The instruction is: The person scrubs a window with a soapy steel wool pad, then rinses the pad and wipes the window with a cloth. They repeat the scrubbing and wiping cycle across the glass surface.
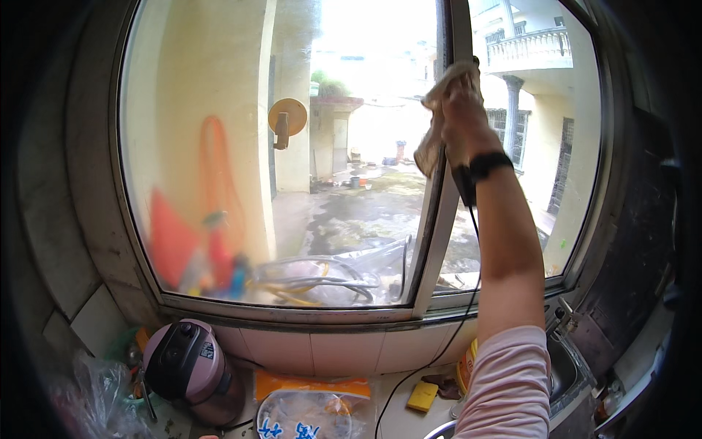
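Observation:
My right hand (466,112) is raised to the window and shut on a pale cloth (430,148). It presses the cloth against the upright metal window frame (439,219) between the two panes. A black strap with a small box and a cable (476,241) is around that wrist. The large glass pane (351,219) lies left of the hand, with hazy patches on its lower left. Only a sliver of what looks like my left hand (208,437) shows at the bottom edge, so its grip is hidden.
Below the sill stand a pink and black electric cooker (186,362), a plastic-covered package (312,411), and a yellow sponge (422,396). A sink (562,370) with a tap (565,318) is at right. Clear plastic bags (104,389) lie at left. The cable runs down to the counter.

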Motion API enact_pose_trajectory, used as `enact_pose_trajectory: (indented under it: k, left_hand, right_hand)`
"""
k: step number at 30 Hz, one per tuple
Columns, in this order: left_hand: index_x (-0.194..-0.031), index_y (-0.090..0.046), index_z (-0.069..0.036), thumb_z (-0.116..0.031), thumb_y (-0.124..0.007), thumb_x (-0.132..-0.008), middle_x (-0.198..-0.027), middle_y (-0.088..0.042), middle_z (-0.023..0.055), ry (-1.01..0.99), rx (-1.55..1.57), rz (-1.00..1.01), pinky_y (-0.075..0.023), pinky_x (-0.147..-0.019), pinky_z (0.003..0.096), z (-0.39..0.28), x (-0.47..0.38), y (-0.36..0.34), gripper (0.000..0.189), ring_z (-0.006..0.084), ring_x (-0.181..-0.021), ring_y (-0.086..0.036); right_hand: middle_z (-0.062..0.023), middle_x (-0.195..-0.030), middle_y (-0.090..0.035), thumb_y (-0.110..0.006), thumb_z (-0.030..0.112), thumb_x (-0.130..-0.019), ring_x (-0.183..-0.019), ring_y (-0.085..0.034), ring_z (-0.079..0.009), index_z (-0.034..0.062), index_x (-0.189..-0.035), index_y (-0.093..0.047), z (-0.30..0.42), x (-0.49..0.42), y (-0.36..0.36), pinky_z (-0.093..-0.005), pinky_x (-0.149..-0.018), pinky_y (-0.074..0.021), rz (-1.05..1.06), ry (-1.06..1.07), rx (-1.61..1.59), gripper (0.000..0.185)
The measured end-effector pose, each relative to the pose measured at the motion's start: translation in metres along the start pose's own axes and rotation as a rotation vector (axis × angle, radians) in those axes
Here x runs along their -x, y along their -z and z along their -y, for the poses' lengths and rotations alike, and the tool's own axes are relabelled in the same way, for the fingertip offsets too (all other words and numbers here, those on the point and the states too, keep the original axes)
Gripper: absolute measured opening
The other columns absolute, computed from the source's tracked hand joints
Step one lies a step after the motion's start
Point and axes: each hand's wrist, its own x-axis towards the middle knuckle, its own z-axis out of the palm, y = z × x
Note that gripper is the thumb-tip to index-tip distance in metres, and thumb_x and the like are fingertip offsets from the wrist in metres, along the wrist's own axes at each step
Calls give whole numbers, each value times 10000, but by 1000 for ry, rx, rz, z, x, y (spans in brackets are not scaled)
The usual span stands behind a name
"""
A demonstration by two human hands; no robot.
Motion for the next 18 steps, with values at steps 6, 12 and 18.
enact_pose_trajectory:
  k: [6,12,18]
  left_hand:
    - [-1087,-557,-30,-149,-518,-883,-869,-631,79,-35,23,38,-503,-591,239,0,-1,-14,240,134,-696,-607]
    - [-1090,-557,-32,-174,-525,-879,-882,-631,75,-53,-31,54,-501,-613,236,-11,4,-18,257,131,-721,-608]
    - [-962,-544,-11,-51,-477,-834,-738,-610,120,-12,27,-125,-485,-447,281,40,-33,18,150,179,-555,-590]
  right_hand:
    - [-309,-1377,-223,-455,168,-840,-1274,-273,-420,-86,-1338,-215,-12,117,-41,-411,-1071,-248,-168,165,-200,609]
    - [-298,-1353,-293,-390,212,-850,-1270,-289,-407,-58,-1311,-310,-27,22,-32,-402,-1069,-247,-84,165,73,541]
    - [-237,-1290,-406,-411,295,-880,-1157,-429,-387,57,-1217,-458,-20,-35,-11,-431,-1001,-329,129,10,50,415]
